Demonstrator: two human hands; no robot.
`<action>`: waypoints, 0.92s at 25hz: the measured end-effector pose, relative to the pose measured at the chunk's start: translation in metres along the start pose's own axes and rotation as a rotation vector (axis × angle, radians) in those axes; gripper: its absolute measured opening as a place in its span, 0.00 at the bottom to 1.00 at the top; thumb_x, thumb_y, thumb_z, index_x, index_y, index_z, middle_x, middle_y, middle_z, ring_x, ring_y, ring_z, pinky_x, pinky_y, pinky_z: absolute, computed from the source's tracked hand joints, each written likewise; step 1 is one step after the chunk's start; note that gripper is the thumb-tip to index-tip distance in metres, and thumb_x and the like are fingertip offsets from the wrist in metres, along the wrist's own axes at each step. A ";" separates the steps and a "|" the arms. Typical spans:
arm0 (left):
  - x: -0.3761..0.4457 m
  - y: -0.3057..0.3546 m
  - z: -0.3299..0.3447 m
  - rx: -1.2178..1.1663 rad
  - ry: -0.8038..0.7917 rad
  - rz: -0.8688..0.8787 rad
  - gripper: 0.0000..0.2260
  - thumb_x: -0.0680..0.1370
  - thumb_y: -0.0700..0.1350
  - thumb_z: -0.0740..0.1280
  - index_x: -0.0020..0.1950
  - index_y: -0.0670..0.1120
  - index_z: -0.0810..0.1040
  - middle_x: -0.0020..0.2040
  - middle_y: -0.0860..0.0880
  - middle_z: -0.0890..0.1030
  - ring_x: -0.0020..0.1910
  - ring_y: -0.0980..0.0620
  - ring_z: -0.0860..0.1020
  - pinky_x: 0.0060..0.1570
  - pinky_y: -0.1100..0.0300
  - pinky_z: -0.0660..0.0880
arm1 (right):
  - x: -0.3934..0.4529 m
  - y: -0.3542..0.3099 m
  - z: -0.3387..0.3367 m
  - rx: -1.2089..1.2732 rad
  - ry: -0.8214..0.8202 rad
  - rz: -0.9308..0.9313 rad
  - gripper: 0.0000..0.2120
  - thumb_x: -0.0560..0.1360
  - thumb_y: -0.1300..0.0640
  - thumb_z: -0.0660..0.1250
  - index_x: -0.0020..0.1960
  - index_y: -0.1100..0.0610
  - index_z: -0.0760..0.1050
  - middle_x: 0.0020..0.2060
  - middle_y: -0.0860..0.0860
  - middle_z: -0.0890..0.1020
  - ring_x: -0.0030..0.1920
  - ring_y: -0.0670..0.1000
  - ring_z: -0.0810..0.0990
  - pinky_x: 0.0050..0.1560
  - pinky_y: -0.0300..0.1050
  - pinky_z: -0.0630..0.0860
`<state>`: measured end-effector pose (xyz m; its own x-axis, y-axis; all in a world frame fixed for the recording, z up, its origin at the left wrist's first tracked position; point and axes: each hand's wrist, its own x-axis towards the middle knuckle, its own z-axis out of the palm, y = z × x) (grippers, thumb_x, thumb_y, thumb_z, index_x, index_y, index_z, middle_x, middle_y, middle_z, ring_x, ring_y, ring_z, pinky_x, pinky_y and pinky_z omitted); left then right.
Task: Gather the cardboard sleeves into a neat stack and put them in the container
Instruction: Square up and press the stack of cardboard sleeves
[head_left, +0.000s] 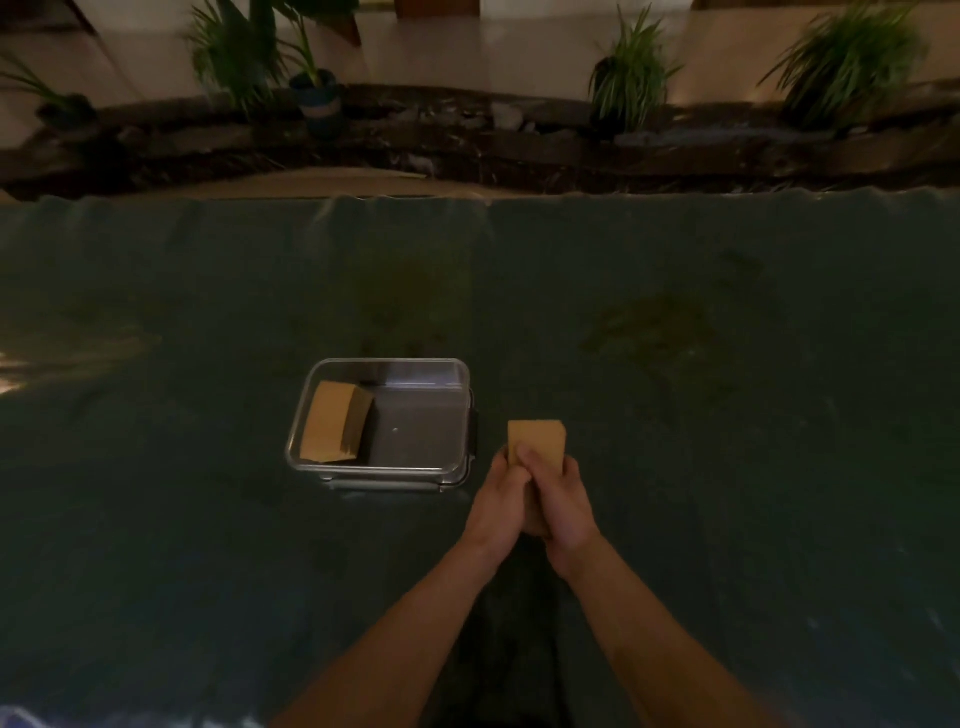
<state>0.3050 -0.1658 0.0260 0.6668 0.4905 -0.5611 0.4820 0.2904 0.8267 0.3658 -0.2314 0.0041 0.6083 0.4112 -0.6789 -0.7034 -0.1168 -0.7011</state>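
I am squaring up a stack of cardboard sleeves (537, 441) between both hands, so I judge the gathering step is nearly over and the placing step comes next. My left hand (501, 499) is closed around the near left side of the stack, and my right hand (563, 501) is closed around its near right side, its thumb lying across the front face. The two hands press together under the stack, and its far end stands up clear of my fingers. Whether it rests on the table (727, 415) or is lifted just off it, I cannot tell.

The container (384, 470) sits on the dark cloth just to the left of my hands, a little farther from the table's near edge than they are, roughly midway between the table's left and right edges. It is open, with no lid in sight. Another batch of sleeves (335, 428) already leans against its left wall, tilted, leaving the right half of the floor bare.

I think the next move calls for carrying this stack a short way left and over the container's right wall, then lowering it into the bare right half without letting the sleeves fan apart. I see no loose sleeves elsewhere on the cloth, so this looks like the last batch.
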 end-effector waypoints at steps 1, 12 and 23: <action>-0.007 -0.001 -0.010 -0.063 -0.044 -0.012 0.22 0.74 0.55 0.60 0.68 0.55 0.72 0.60 0.49 0.80 0.57 0.53 0.78 0.53 0.55 0.75 | -0.006 0.003 0.003 -0.057 0.003 -0.053 0.28 0.69 0.42 0.74 0.64 0.49 0.69 0.55 0.52 0.80 0.53 0.53 0.81 0.47 0.51 0.80; -0.056 -0.045 -0.189 -0.012 0.175 0.187 0.17 0.66 0.62 0.73 0.52 0.61 0.81 0.50 0.57 0.84 0.54 0.56 0.81 0.56 0.55 0.78 | -0.076 0.097 0.129 -1.314 0.076 -0.944 0.28 0.69 0.43 0.73 0.63 0.51 0.67 0.55 0.47 0.79 0.50 0.48 0.82 0.44 0.47 0.81; -0.064 -0.120 -0.338 -0.274 0.237 0.070 0.07 0.77 0.52 0.69 0.49 0.50 0.79 0.46 0.46 0.82 0.47 0.48 0.82 0.49 0.50 0.81 | -0.087 0.186 0.236 -1.386 -0.014 -0.700 0.29 0.67 0.36 0.70 0.62 0.44 0.65 0.54 0.44 0.77 0.48 0.47 0.80 0.46 0.47 0.78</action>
<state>0.0124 0.0458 -0.0224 0.5269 0.6848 -0.5035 0.2484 0.4424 0.8617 0.0954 -0.0754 -0.0156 0.6501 0.7459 -0.1450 0.5926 -0.6171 -0.5177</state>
